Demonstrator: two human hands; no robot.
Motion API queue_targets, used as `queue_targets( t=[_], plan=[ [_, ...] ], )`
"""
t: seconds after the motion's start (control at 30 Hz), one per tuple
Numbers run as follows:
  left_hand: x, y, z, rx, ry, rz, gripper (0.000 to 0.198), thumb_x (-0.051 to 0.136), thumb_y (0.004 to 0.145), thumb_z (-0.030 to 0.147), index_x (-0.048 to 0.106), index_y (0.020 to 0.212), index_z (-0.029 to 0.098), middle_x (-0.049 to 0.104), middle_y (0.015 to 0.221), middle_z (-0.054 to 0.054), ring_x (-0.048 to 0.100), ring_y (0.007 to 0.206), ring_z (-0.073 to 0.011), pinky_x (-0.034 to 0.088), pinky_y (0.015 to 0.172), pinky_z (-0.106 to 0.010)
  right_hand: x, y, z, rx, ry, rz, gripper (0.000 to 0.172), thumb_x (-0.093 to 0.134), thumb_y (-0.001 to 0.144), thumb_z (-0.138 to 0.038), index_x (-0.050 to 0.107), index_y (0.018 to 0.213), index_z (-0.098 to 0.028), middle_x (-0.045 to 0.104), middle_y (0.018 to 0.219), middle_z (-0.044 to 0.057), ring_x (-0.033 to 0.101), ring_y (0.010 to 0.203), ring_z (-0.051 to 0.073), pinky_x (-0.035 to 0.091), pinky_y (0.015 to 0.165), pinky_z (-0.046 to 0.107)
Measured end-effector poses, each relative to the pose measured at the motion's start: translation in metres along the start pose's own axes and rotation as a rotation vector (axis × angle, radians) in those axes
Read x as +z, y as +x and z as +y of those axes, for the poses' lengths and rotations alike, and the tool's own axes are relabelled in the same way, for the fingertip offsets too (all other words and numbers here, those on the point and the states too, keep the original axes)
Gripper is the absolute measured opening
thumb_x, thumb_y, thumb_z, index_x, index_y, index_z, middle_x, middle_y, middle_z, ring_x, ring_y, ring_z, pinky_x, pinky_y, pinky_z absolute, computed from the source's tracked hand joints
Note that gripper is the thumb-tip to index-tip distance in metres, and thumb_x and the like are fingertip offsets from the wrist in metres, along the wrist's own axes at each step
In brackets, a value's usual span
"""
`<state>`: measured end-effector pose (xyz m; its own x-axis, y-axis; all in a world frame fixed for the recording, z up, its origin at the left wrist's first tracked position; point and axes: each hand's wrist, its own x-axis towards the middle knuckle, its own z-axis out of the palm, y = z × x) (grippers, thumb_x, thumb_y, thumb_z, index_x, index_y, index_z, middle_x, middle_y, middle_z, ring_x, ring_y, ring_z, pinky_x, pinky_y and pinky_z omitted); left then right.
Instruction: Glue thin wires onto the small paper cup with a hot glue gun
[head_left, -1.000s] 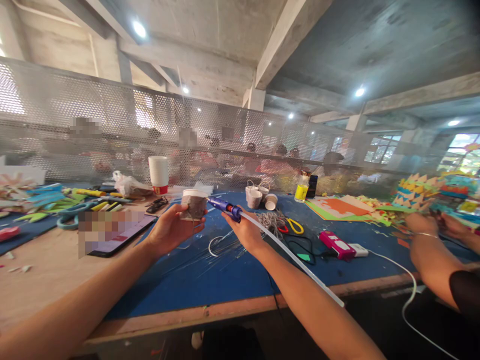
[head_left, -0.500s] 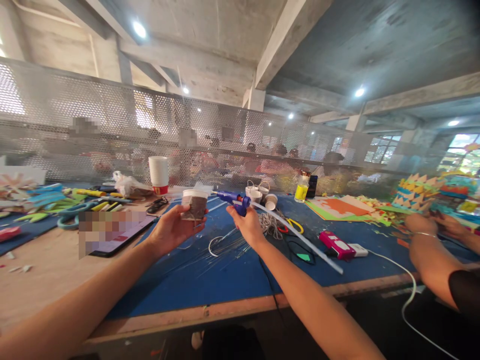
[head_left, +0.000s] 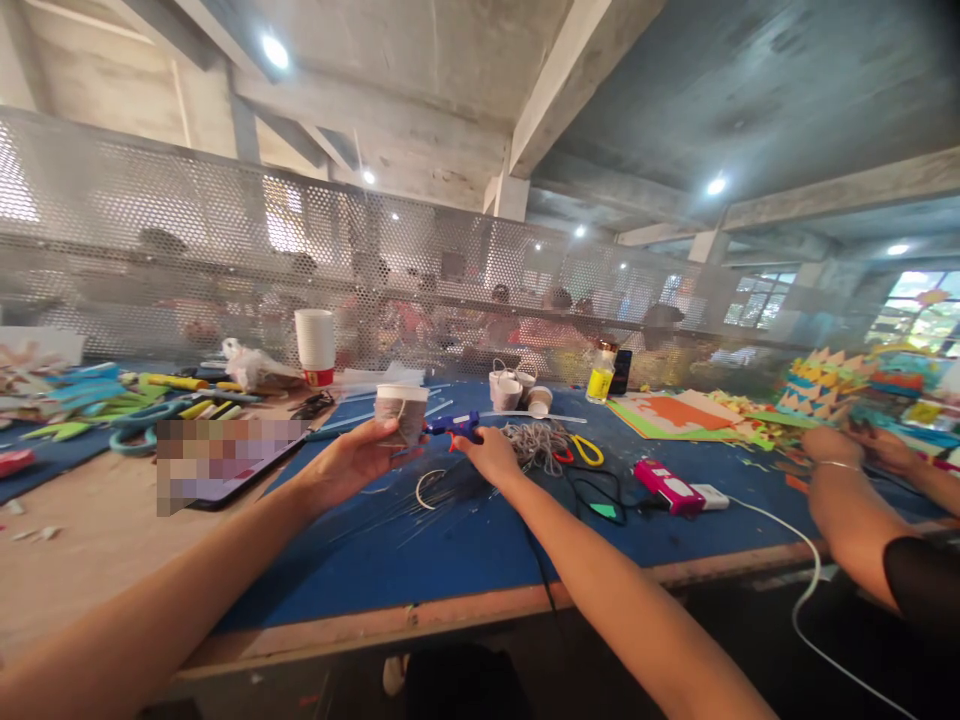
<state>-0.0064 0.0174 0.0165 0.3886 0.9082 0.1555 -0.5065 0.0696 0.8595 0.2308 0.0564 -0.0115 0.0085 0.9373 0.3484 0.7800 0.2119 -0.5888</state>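
Above the blue mat, my left hand is closed around a paper cup with a white rim and a grey-brown wrapped side. A thin strand stands out on the cup's wall. My right hand grips a blue hot glue gun, its nozzle pointing left at the cup's side. Whether the nozzle touches the cup I cannot tell. Beyond the gun stand several small cups, one lying tipped. Grey cord lies bundled just right of my right hand.
Left are a tablet, blue-handled scissors and stacked paper cups. Right are a yellow-labelled bottle, a pink power unit with a white cable, and coloured paper. A co-worker's arms reach in at far right.
The cup in my left hand has moved slightly right and turned, showing a strand on its side. The glue gun has tilted and shifted down and left, its nozzle now close to the cup.
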Motion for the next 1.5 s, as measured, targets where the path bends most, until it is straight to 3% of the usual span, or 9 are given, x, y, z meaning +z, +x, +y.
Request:
queue_targets(
  t=[0.13, 0.3, 0.47, 0.6, 0.7, 0.93, 1.27, 1.4, 1.5],
  plan=[
    [0.0, 0.0, -0.002, 0.011, 0.051, -0.029, 0.034, 0.074, 0.083, 0.024, 0.075, 0.116, 0.013, 0.077, 0.117, -0.015, 0.072, 0.108, -0.0316, 0.056, 0.1, -0.044, 0.01, -0.005, 0.003, -0.035, -0.116, -0.048, 0.039, 0.066, 0.085, -0.057, 0.07, 0.071, -0.021, 0.071, 0.072, 0.007, 0.069, 0.071, 0.021, 0.039, 0.056, 0.024],
    [0.001, 0.0, -0.003, 0.018, 0.079, -0.053, 0.036, 0.079, 0.08, 0.025, 0.075, 0.115, 0.016, 0.076, 0.119, -0.014, 0.071, 0.11, -0.0312, 0.057, 0.096, -0.041, 0.013, -0.009, 0.002, -0.015, -0.114, -0.03, 0.031, 0.073, 0.083, -0.049, 0.071, 0.094, -0.02, 0.074, 0.09, 0.007, 0.07, 0.083, 0.022, 0.045, 0.068, 0.027],
    [0.003, 0.001, -0.006, 0.026, 0.1, -0.048, 0.036, 0.078, 0.082, 0.024, 0.074, 0.117, 0.016, 0.074, 0.125, -0.015, 0.069, 0.116, -0.0322, 0.056, 0.1, -0.042, 0.001, -0.014, -0.013, -0.322, 0.12, 0.176, 0.022, 0.055, 0.1, -0.039, 0.065, 0.097, -0.019, 0.068, 0.097, 0.006, 0.066, 0.087, 0.017, 0.049, 0.082, 0.028],
    [0.004, 0.003, -0.009, 0.028, 0.12, -0.068, 0.035, 0.075, 0.085, 0.022, 0.074, 0.119, 0.017, 0.07, 0.134, -0.016, 0.065, 0.123, -0.0326, 0.053, 0.104, -0.043, -0.008, -0.026, -0.03, -0.587, 0.296, 0.136, 0.027, 0.061, 0.097, -0.048, 0.062, 0.099, -0.021, 0.067, 0.096, 0.003, 0.065, 0.088, 0.015, 0.05, 0.087, 0.027],
    [0.006, 0.003, -0.012, 0.012, 0.142, -0.112, 0.035, 0.075, 0.085, 0.019, 0.073, 0.12, 0.017, 0.069, 0.134, -0.017, 0.064, 0.124, -0.0338, 0.052, 0.104, -0.043, -0.008, -0.033, -0.037, -0.648, 0.262, 0.119, 0.026, 0.07, 0.092, -0.045, 0.061, 0.097, -0.021, 0.066, 0.096, 0.004, 0.064, 0.091, 0.017, 0.05, 0.087, 0.029],
    [0.01, 0.002, -0.017, -0.013, 0.173, -0.126, 0.036, 0.071, 0.089, 0.022, 0.068, 0.125, 0.018, 0.069, 0.135, -0.014, 0.062, 0.127, -0.032, 0.047, 0.11, -0.047, -0.003, -0.031, -0.037, -0.633, 0.281, 0.119, 0.008, 0.069, 0.092, -0.025, 0.064, 0.089, -0.021, 0.066, 0.092, 0.002, 0.064, 0.087, 0.016, 0.049, 0.084, 0.029],
    [0.007, 0.003, -0.017, -0.041, 0.186, -0.079, 0.036, 0.071, 0.09, 0.026, 0.069, 0.125, 0.018, 0.069, 0.135, -0.015, 0.063, 0.125, -0.0322, 0.046, 0.109, -0.048, -0.008, -0.027, -0.036, -0.514, 0.377, 0.182, 0.009, 0.067, 0.086, -0.016, 0.065, 0.093, -0.02, 0.07, 0.084, 0.0, 0.067, 0.076, 0.015, 0.051, 0.078, 0.027],
    [0.01, 0.002, -0.015, -0.047, 0.204, -0.035, 0.038, 0.073, 0.088, 0.026, 0.07, 0.124, 0.017, 0.07, 0.134, -0.015, 0.065, 0.122, -0.0323, 0.047, 0.109, -0.049, -0.009, -0.023, -0.033, -0.505, 0.368, 0.194, 0.002, 0.067, 0.09, -0.022, 0.068, 0.09, -0.02, 0.07, 0.088, 0.003, 0.067, 0.079, 0.016, 0.052, 0.08, 0.029],
    [0.013, 0.001, -0.014, -0.047, 0.2, -0.036, 0.04, 0.073, 0.088, 0.025, 0.07, 0.126, 0.017, 0.069, 0.135, -0.015, 0.063, 0.125, -0.0326, 0.046, 0.11, -0.049, -0.011, -0.023, -0.034, -0.46, 0.436, 0.184, 0.009, 0.066, 0.092, -0.028, 0.067, 0.086, -0.021, 0.071, 0.087, 0.002, 0.068, 0.08, 0.017, 0.053, 0.082, 0.029]
  ],
)
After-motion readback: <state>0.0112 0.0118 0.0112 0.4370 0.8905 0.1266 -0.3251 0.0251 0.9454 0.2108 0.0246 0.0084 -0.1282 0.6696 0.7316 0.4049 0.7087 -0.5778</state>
